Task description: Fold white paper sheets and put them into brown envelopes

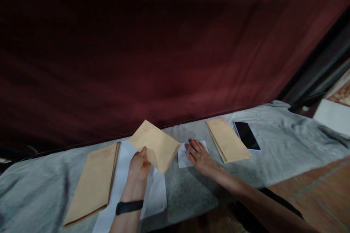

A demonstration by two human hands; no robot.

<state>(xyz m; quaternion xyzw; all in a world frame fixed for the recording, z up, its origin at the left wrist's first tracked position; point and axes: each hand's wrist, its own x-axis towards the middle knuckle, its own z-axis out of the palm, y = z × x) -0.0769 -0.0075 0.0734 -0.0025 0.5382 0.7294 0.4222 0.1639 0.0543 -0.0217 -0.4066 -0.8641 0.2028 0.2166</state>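
My left hand (140, 164), with a dark band on the wrist, pinches the near edge of a tan paper envelope (155, 142) and holds it tilted above the cloth. Under that hand and forearm lie white paper sheets (154, 193). My right hand (201, 156) rests flat with its fingers spread on a small folded white paper (183, 156), covering part of it. Left of my left hand is a stack of larger tan envelopes (93, 178). Right of my right hand lies a smaller stack of tan envelopes (227, 140).
A grey cloth (188, 189) covers the long narrow surface. Beyond the right envelope stack lies a phone (247, 135) with a dark screen. A dark red curtain (164, 62) hangs along the back edge. Tiled floor (322, 196) shows at lower right.
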